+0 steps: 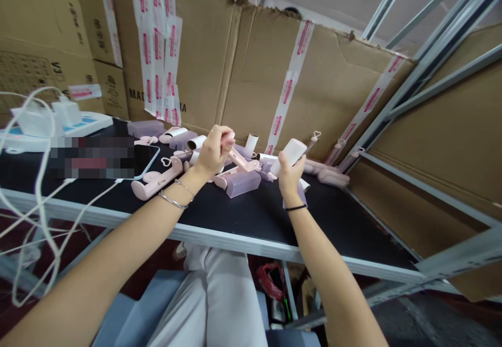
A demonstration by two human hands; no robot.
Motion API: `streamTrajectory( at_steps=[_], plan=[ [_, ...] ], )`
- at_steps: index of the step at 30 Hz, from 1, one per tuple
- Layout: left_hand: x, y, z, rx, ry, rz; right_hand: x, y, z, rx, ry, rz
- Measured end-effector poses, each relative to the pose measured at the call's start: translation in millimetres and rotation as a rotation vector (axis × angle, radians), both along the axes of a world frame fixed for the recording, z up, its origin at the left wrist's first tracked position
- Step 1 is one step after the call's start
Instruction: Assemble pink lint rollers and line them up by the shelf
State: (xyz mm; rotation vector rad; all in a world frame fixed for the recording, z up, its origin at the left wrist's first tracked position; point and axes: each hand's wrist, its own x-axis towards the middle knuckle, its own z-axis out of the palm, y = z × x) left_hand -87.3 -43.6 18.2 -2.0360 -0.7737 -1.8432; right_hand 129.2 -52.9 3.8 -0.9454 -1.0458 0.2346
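Observation:
My right hand (291, 175) is closed around a white lint-roller roll (291, 154), tilted and raised above the table. Over the pile of parts, my left hand (215, 150) is closed with its fingertips pinched; a small pale piece may be between them, but I cannot make it out. Just below and to the right of that hand lies a pale pink plastic handle piece (243, 159). A translucent purple cover (243, 183) rests in front of it. Another pink handle (157, 179) lies to the left, beside my left wrist.
More white rolls (196, 142) and purple covers (146, 129) lie along the back. Assembled pink rollers (332, 176) are at the right by the metal frame (431, 182). A phone (146, 159), charging cables and a power strip (94, 123) occupy the left. Cardboard (251, 75) walls the back.

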Motion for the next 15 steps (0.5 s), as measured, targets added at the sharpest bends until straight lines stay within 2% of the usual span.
streamTrajectory(
  at_steps=[6, 10, 13, 15],
  plan=[
    [9.0, 1.7, -8.8, -0.227, 0.294, -0.105, 8.9, 9.9, 0.8, -0.066, 0.255, 0.107],
    [15.0, 2.1, -15.6, -0.413, 0.582, -0.153, 9.6, 12.3, 0.8, -0.091, 0.328, 0.207],
    [16.9, 1.7, -18.6, -0.475, 0.736, -0.127, 7.5, 11.3, 0.8, -0.106, 0.339, 0.319],
    [17.6, 0.0, -18.5, -0.515, 0.747, -0.097, 4.0, 9.0, 0.0, -0.127, 0.325, 0.418]
  ],
)
